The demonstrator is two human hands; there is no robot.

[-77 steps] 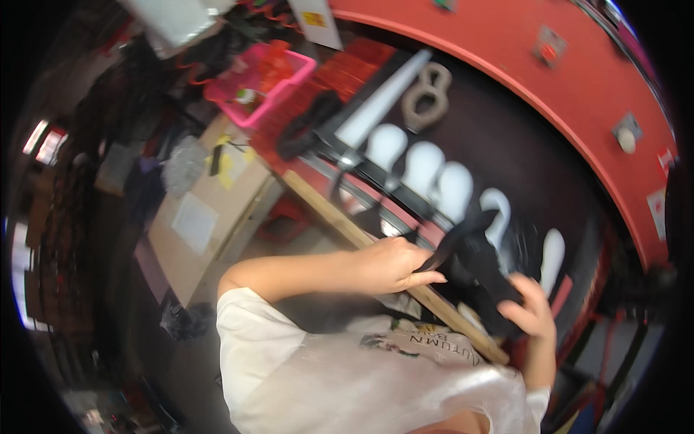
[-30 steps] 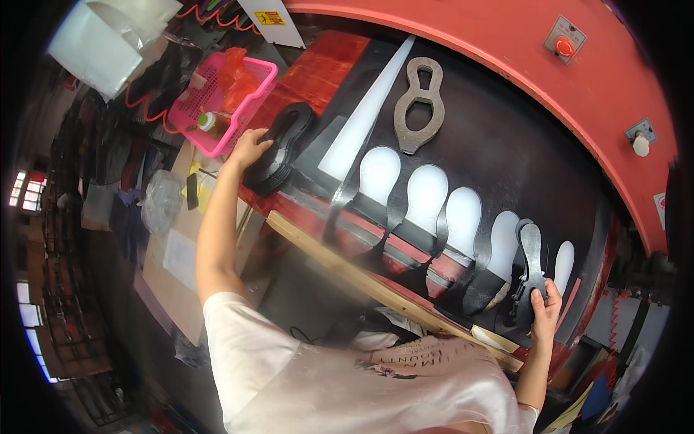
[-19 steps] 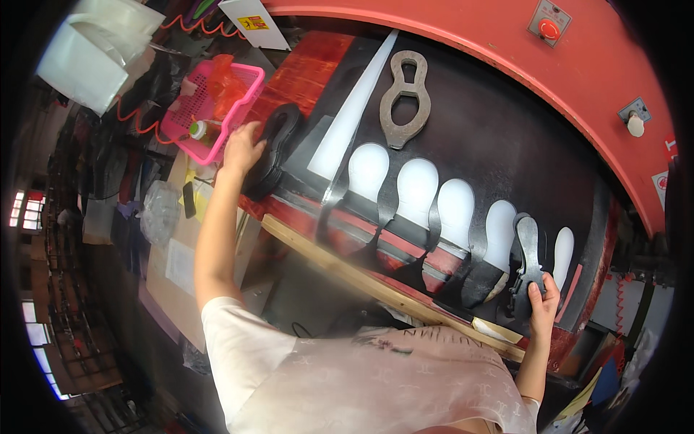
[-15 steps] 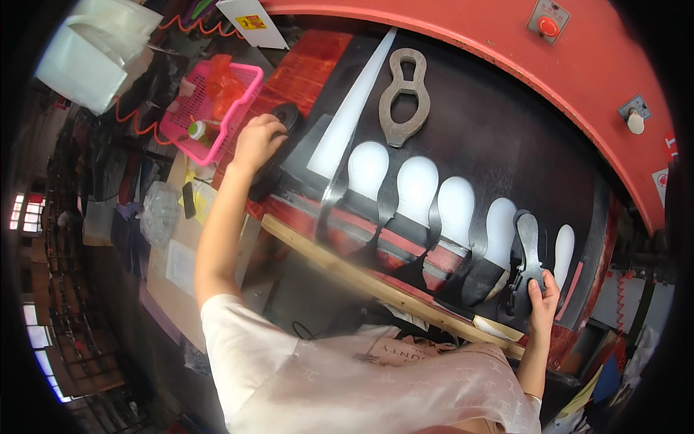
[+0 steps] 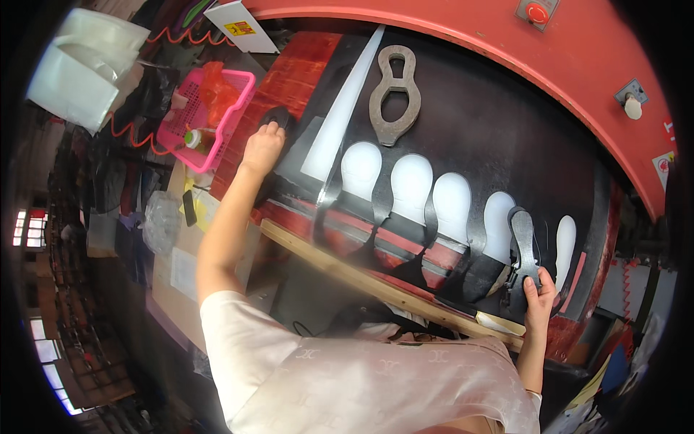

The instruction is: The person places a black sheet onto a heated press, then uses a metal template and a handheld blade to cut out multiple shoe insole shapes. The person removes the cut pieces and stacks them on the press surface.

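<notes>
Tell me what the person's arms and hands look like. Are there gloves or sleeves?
No gloves: the left hand and the right hand are bare, with no rings or watch that I can make out. The arms are bare too, below the short sleeves of a pale pink shiny top with a faint repeating pattern.

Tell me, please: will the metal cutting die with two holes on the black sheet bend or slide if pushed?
The cutting die looks like a thick metal band, so probably stiff and heavy for its size. It lies flat on the black sheet, so it would likely slide rather than roll or tip.
</notes>
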